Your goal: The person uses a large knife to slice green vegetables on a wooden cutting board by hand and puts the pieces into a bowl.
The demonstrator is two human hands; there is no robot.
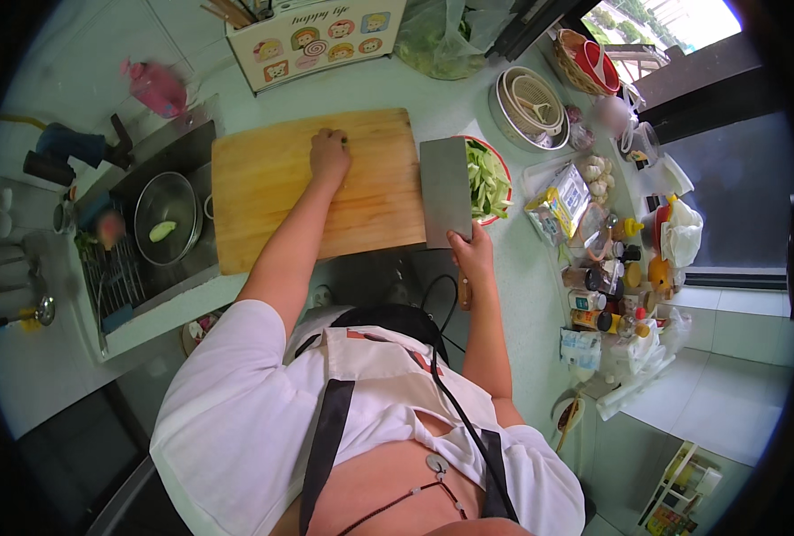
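The wooden cutting board (272, 196) lies on the counter in front of me, its left end reaching the sink. Over its far part is my left hand (330, 154), fingers curled in; a tiny dark green bit shows at the fingertips, too small to name. My right hand (474, 250) grips the wooden handle of a cleaver (446, 192). Its broad grey blade is at the board's right edge and overlaps a red-rimmed plate. Pale green cut vegetable pieces (486, 179) fill that plate, whose left part the blade hides.
At the left, the sink (202, 143) holds a metal bowl (140, 207) with a pale green vegetable piece (162, 231). A patterned rack (317, 45) and a plastic bag of greens (442, 54) stand behind. Nested baskets (504, 112), garlic (596, 174) and several bottles (585, 299) line the right.
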